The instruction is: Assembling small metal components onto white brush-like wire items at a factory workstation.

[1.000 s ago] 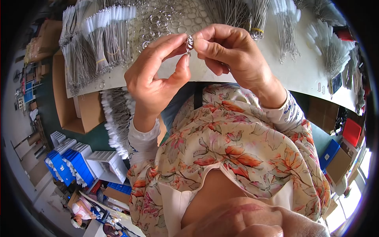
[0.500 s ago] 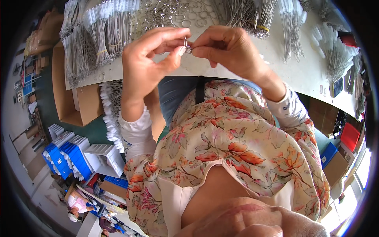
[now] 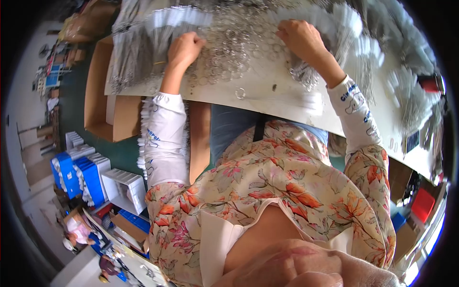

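Across the white table (image 3: 267, 101), shiny metal rings (image 3: 234, 51) lie scattered between thin wires (image 3: 136, 57); left hand (image 3: 185, 49) and right hand (image 3: 302, 40) curl, grip unclear.

No longer meeting over one metal piece, the left hand (image 3: 186, 49) and right hand (image 3: 301, 40) are well apart, at opposite sides of the loose rings (image 3: 229, 55). A single ring (image 3: 240, 93) now shows near the edge of the counter (image 3: 210, 92).
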`<state>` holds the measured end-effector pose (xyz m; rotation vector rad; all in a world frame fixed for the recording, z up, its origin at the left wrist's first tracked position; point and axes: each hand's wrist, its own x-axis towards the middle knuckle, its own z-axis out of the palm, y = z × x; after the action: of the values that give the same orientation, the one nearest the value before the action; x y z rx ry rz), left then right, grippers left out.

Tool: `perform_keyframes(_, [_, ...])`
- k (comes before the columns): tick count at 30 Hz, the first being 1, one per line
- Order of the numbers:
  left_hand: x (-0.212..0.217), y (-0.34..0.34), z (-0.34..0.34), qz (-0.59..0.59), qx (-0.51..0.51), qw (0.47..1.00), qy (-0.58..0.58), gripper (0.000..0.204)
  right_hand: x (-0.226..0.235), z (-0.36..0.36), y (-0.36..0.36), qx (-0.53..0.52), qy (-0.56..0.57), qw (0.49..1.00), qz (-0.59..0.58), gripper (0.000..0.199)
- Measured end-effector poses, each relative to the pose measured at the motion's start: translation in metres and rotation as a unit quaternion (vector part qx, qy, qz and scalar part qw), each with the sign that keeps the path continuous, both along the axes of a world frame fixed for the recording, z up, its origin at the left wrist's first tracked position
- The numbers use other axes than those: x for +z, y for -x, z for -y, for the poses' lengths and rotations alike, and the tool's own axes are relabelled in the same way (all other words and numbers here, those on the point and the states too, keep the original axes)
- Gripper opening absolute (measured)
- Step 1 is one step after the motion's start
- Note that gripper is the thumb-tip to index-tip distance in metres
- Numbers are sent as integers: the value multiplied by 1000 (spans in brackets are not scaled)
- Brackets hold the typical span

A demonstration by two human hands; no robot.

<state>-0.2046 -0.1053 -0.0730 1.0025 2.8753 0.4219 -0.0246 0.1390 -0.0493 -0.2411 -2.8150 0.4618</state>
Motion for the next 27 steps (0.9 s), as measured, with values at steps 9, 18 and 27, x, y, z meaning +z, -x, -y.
perform_keyframes(9, [32,-11,19,341,46,914,-217,19,-1,-11,45,-65,-55,966,246,34])
perform_keyframes(18, [68,41,82,365,73,828,-420,21,55,-53,-13,-34,190,973,129,24])
perform_keyframes(27, [6,129,132,-90,128,981,110,35,23,-174,-168,-255,127,934,-214,20])
